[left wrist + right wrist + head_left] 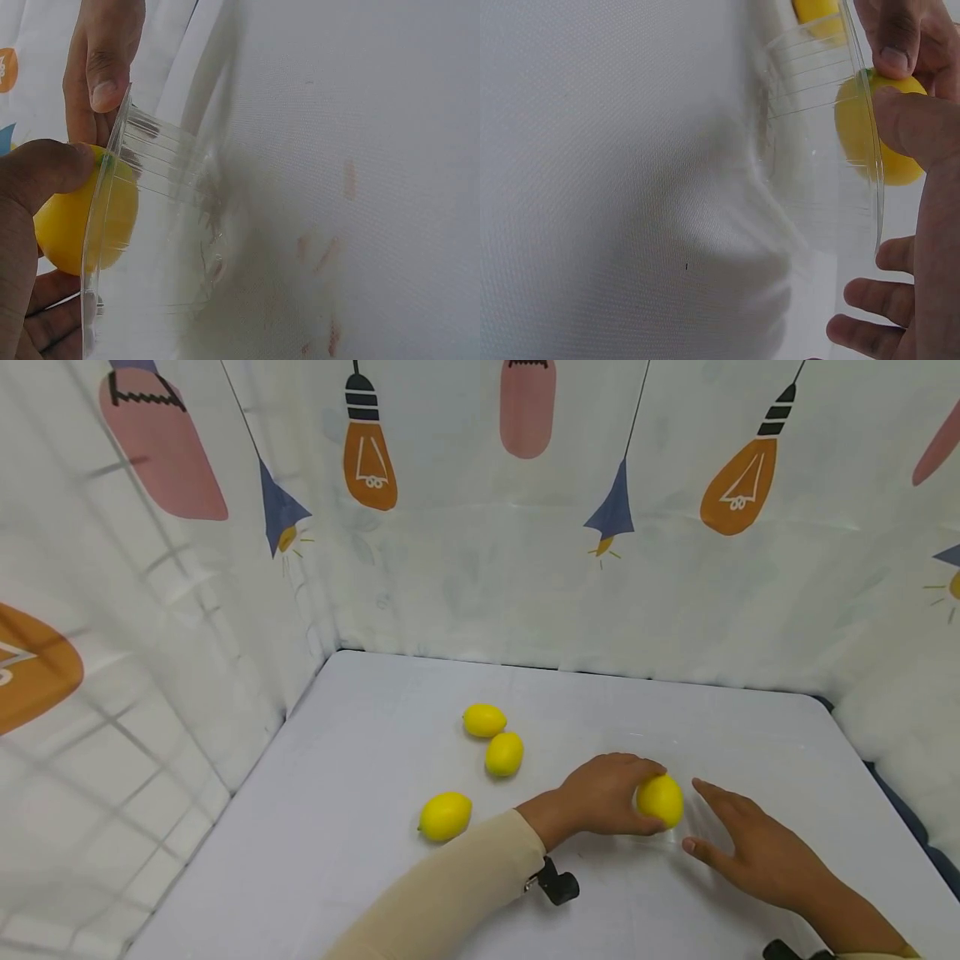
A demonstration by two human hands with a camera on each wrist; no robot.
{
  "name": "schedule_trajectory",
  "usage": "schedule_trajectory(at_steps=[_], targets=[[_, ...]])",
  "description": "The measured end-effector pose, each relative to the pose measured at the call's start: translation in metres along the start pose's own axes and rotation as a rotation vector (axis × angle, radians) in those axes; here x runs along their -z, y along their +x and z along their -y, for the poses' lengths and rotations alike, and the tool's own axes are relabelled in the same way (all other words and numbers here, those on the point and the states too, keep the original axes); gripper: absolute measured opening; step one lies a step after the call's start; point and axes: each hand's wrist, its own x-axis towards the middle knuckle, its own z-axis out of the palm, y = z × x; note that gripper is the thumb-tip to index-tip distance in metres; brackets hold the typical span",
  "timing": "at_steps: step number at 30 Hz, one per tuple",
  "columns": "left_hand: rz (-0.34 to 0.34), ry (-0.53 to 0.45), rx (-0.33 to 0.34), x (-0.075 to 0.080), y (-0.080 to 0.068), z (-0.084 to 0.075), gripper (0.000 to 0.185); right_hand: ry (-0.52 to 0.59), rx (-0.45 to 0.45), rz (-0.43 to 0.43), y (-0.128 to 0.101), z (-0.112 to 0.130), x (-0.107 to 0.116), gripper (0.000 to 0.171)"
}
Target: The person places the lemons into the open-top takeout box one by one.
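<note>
Lemons lie across the white counter (360, 827), and going from left to right, the first lemon (445, 816) sits alone near the beige sleeve (450, 893). Behind it, toward the lightbulb-patterned curtain (480, 527), two more rest just beside each other: the rear lemon (483, 720) and the middle lemon (504, 753).

Further right, the left hand (603, 793) has its grip curled round the held lemon (660, 800), thumb on top and fingers beneath. This fruit sits right of the counter's centre, near the front edge, at the mouth of a clear plastic cup (150, 247) that is almost invisible from the head view. In the left wrist view the ribbed cup is tipped on its side, its rim against the yellow skin, with the thumb (45, 169) pressing the lemon there.

Rightmost, the right hand (750, 847) lies with fingers spread and mostly straight, its grip wide. In the right wrist view its thumb (907, 124) touches the rim of the cup, while the other fingers (862, 296) stay loosely extended below it.
</note>
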Motion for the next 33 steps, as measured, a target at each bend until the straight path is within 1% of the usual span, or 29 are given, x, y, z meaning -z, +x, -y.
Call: schedule_trajectory(at_steps=[9, 18, 25, 30, 33], targets=[[0.006, 0.021, 0.008, -0.006, 0.006, -0.002, 0.065, 0.005, 0.018, -0.016, 0.0, -0.002, 0.0, 0.091], [0.016, 0.066, 0.027, -0.009, 0.009, -0.005, 0.064, -0.002, 0.002, -0.007, 0.0, -0.003, -0.004, 0.095], [0.009, 0.118, 0.027, -0.014, 0.012, -0.006, 0.064, -0.001, -0.007, 0.004, 0.0, -0.001, -0.004, 0.097], [0.01, 0.17, 0.01, -0.019, 0.015, -0.008, 0.064, 0.007, 0.009, -0.017, -0.001, -0.001, -0.002, 0.095], [0.016, 0.197, 0.012, -0.022, 0.016, -0.009, 0.063, 0.014, 0.019, -0.027, -0.001, -0.001, -0.002, 0.094]])
